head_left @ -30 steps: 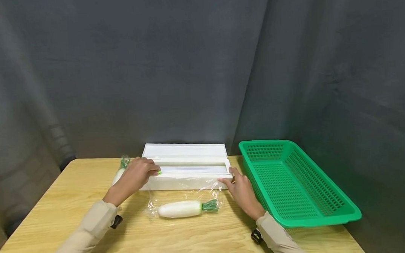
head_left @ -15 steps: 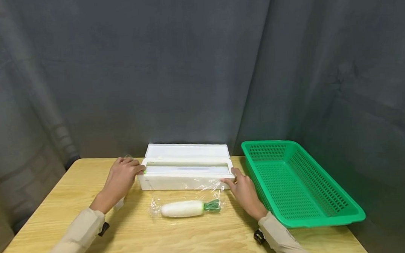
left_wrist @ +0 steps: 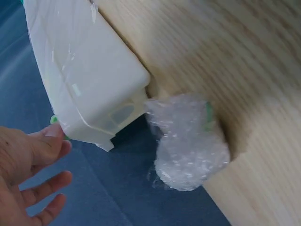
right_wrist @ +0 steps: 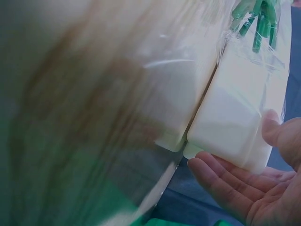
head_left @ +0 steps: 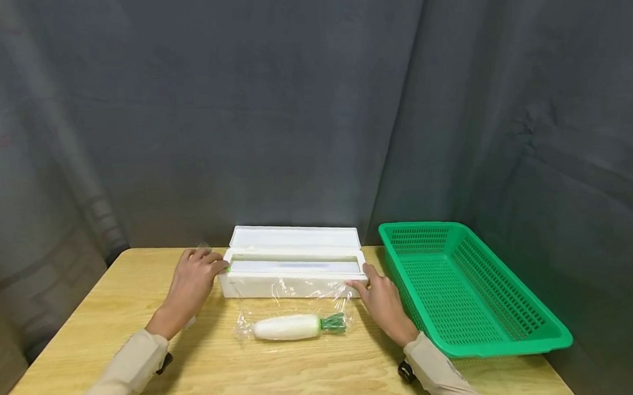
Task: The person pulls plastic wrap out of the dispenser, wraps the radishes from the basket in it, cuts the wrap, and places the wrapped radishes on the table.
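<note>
A white cling film dispenser [head_left: 294, 285] sits at the table's back edge, its lid [head_left: 294, 236] raised. My left hand [head_left: 189, 288] is at its left end, thumb and index finger pinching a small green slider [left_wrist: 53, 119] on the top front edge; the other fingers are spread. At the opposite end, my right hand [head_left: 382, 303] grips the dispenser, thumb on the front wall and fingers behind the end wall. Clear cling film [head_left: 243, 324] runs from the dispenser toward me, around a white radish [head_left: 286, 327] with green stems, lying crosswise on the table.
A green perforated basket [head_left: 506, 348] stands right of the dispenser. Left of the dispenser lies a film-wrapped bundle [left_wrist: 190, 150], mostly hidden by my left hand in the head view. A dark curtain [head_left: 270, 117] hangs behind the wooden table [head_left: 282, 381].
Between the first and second frames, my left hand slides left along the dispenser's front edge with the green slider, reaching the left end. My right hand keeps its grip.
</note>
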Demonstrator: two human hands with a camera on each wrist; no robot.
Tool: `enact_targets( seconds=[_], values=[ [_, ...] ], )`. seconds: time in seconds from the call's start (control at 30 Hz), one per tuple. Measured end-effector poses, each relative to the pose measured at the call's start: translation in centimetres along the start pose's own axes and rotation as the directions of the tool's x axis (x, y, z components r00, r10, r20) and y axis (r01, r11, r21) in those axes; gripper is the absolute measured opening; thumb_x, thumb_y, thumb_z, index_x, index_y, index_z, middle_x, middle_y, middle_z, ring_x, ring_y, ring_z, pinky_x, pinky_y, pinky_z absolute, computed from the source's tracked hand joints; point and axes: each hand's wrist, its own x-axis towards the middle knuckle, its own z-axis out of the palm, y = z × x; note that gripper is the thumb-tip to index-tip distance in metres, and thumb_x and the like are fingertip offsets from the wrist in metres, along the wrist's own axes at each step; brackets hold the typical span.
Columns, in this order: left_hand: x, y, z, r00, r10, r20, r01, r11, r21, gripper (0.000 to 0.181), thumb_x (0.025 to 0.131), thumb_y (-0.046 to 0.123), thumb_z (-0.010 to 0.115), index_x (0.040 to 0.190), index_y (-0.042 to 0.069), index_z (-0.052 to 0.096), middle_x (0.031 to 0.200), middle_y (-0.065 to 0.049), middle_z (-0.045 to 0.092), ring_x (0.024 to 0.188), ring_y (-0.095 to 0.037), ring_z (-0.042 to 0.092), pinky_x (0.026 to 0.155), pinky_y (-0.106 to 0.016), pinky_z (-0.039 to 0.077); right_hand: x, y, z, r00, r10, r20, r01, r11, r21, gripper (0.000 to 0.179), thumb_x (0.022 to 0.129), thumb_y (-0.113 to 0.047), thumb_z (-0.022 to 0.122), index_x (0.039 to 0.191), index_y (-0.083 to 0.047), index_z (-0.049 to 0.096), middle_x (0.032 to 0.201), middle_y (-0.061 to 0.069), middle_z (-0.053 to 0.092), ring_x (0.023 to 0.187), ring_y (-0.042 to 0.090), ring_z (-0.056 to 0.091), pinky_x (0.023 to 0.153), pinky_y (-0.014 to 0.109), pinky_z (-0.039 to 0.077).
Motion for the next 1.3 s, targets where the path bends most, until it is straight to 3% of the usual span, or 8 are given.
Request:
enact_targets(
  seconds=[0.27, 0.47, 0.7, 0.87, 1.0, 1.07, 1.17, 1.3],
  values=[
    [-0.1, 0.4, -0.2, 0.999, 0.013, 0.036, -0.013, 1.0, 0.01, 0.025, 0.078, -0.015, 0.07, 0.089, 0.005, 0.079, 0.091, -0.009, 0.076, 0.094, -0.032, 0.064, 0.079, -0.05, 0.048, -0.1, 0.0, -0.1, 1.0, -0.006, 0.0, 0.006, 1.0, -0.011, 0.051, 0.089, -0.026, 0.083, 0.122, 0.008, 0.063, 0.055, 0.002, 0.054, 0.048, 0.012, 0.047, 0.047, 0.039, 0.047],
    [0.0, 0.6, -0.4, 1.0, -0.011, 0.025, 0.011, 0.999, 0.031, 0.007, 0.081, 0.003, 0.083, 0.086, 0.006, 0.08, 0.089, -0.009, 0.077, 0.09, -0.033, 0.066, 0.08, -0.052, 0.05, 0.0, -0.1, -0.1, 1.0, 0.001, 0.031, -0.002, 1.0, 0.004, 0.046, 0.092, -0.027, 0.081, 0.118, 0.006, 0.063, 0.055, 0.001, 0.053, 0.046, 0.011, 0.044, 0.044, 0.032, 0.042],
    [0.3, 0.7, -0.6, 0.997, -0.072, 0.019, 0.073, 0.997, -0.011, 0.011, 0.078, 0.01, 0.09, 0.084, 0.006, 0.081, 0.088, -0.01, 0.078, 0.088, -0.033, 0.069, 0.08, -0.054, 0.05, 0.0, -0.2, -0.1, 0.999, 0.002, 0.035, -0.002, 1.0, -0.001, 0.045, 0.092, -0.029, 0.08, 0.117, 0.005, 0.064, 0.052, -0.001, 0.05, 0.045, 0.01, 0.043, 0.043, 0.03, 0.039],
    [0.6, 2.9, -0.9, 0.993, -0.121, 0.013, 0.121, 0.989, -0.081, 0.017, 0.078, 0.005, 0.09, 0.093, 0.004, 0.081, 0.1, -0.015, 0.077, 0.095, -0.038, 0.069, 0.08, -0.055, 0.052, -0.3, -0.5, -0.5, 0.996, 0.052, 0.069, -0.05, 0.998, -0.033, 0.051, 0.094, -0.029, 0.08, 0.124, 0.008, 0.061, 0.067, 0.012, 0.062, 0.055, 0.024, 0.06, 0.047, 0.041, 0.05],
    [-0.1, 6.2, -1.1, 0.999, -0.004, 0.05, 0.016, 0.972, -0.234, 0.029, 0.078, 0.006, 0.09, 0.105, 0.005, 0.08, 0.105, -0.012, 0.077, 0.097, -0.031, 0.072, 0.083, -0.049, 0.055, -1.3, -2.5, -0.9, 0.997, 0.044, 0.061, -0.036, 0.991, -0.133, 0.057, 0.091, -0.02, 0.083, 0.127, 0.014, 0.055, 0.1, 0.029, 0.063, 0.088, 0.044, 0.066, 0.066, 0.055, 0.057],
    [-0.6, 8.0, -1.2, 0.989, 0.099, 0.111, -0.059, 0.945, -0.323, 0.031, 0.08, 0.009, 0.09, 0.109, 0.008, 0.08, 0.106, -0.007, 0.078, 0.096, -0.024, 0.074, 0.082, -0.043, 0.056, -1.9, -3.9, -1.2, 0.999, -0.012, 0.029, 0.017, 0.984, -0.178, 0.06, 0.086, -0.015, 0.087, 0.126, 0.017, 0.054, 0.11, 0.034, 0.06, 0.099, 0.048, 0.063, 0.075, 0.059, 0.056],
    [-1.0, 10.0, -1.3, 0.949, 0.208, 0.236, -0.094, 0.903, -0.419, 0.03, 0.085, 0.014, 0.086, 0.114, 0.013, 0.079, 0.108, 0.001, 0.078, 0.096, -0.014, 0.073, 0.082, -0.037, 0.056, -2.4, -6.1, -1.7, 0.991, -0.135, 0.006, 0.133, 0.968, -0.215, 0.053, 0.082, -0.01, 0.089, 0.117, 0.015, 0.059, 0.112, 0.032, 0.059, 0.102, 0.046, 0.061, 0.083, 0.058, 0.054],
    [-1.0, 11.0, -1.1, 0.903, 0.226, 0.366, -0.054, 0.904, -0.425, 0.034, 0.088, 0.016, 0.084, 0.122, 0.013, 0.076, 0.113, 0.0, 0.075, 0.098, -0.015, 0.071, 0.085, -0.037, 0.057, -2.6, -8.2, -1.9, 0.945, -0.281, 0.164, 0.293, 0.955, -0.049, 0.032, 0.087, -0.01, 0.085, 0.11, 0.003, 0.068, 0.108, 0.017, 0.064, 0.098, 0.031, 0.063, 0.086, 0.047, 0.056]
  ],
)
